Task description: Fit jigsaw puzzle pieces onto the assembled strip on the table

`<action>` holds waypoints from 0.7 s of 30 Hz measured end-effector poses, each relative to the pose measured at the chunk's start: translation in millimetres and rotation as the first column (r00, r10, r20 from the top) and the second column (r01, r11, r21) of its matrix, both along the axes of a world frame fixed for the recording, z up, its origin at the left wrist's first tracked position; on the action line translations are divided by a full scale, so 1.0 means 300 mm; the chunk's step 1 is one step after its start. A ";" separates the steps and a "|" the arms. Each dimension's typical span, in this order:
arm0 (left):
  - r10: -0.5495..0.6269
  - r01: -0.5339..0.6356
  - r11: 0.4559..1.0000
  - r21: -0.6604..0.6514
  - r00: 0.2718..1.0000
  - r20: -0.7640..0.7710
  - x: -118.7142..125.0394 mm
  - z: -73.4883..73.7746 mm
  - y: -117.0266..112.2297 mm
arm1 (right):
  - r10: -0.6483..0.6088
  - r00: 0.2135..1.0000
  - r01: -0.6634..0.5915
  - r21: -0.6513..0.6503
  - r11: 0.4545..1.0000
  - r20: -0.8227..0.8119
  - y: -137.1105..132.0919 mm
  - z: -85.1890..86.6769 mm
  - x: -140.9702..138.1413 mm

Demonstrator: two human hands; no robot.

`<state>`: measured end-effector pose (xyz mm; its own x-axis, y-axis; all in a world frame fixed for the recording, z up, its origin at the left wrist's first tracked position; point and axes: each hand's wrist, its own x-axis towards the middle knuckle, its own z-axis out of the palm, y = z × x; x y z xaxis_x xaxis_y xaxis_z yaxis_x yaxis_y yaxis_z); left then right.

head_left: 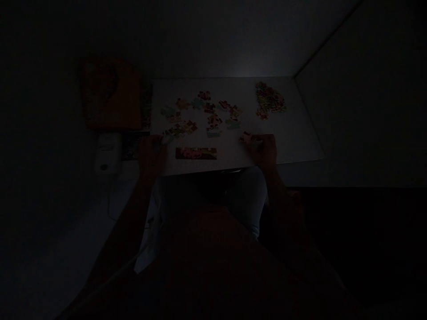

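The scene is very dark. At the front left of the white table (230, 153), my left hand (151, 153) has its fingers closed at the edge of a pale puzzle piece (167, 137). My right hand (265, 151) pinches another puzzle piece (247, 137), dark and pinkish, at the front right. Between and beyond the hands lie several loose puzzle pieces (214, 121), spread apart. Close to the front edge rests an assembled puzzle strip (196, 153) with pink and green on it.
A heap of puzzle pieces (270, 98) lies at the back right. On the left are an orange bag (113, 95) and a white device (108, 153) with a cord. Walls border the table behind and to the right.
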<state>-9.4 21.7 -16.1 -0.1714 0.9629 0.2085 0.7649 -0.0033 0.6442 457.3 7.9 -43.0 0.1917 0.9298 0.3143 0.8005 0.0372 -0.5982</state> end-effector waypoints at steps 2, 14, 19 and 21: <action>-0.020 0.020 1.000 0.001 1.000 0.006 -0.002 0.007 -0.004 | 0.005 1.000 -0.005 -0.010 1.000 -0.006 -0.006 0.004 0.000; -0.042 0.043 0.999 0.021 0.999 -0.021 -0.004 0.015 -0.009 | -0.015 1.000 0.016 -0.039 0.999 0.027 -0.010 0.000 0.001; -0.052 0.052 0.996 0.069 0.999 -0.012 -0.010 -0.013 -0.009 | -0.080 0.995 0.081 -0.014 0.997 0.058 0.000 -0.011 -0.012; -0.056 0.055 0.991 0.121 0.998 0.001 -0.017 -0.031 -0.011 | -0.095 0.994 0.096 -0.018 0.995 0.061 0.001 -0.012 -0.018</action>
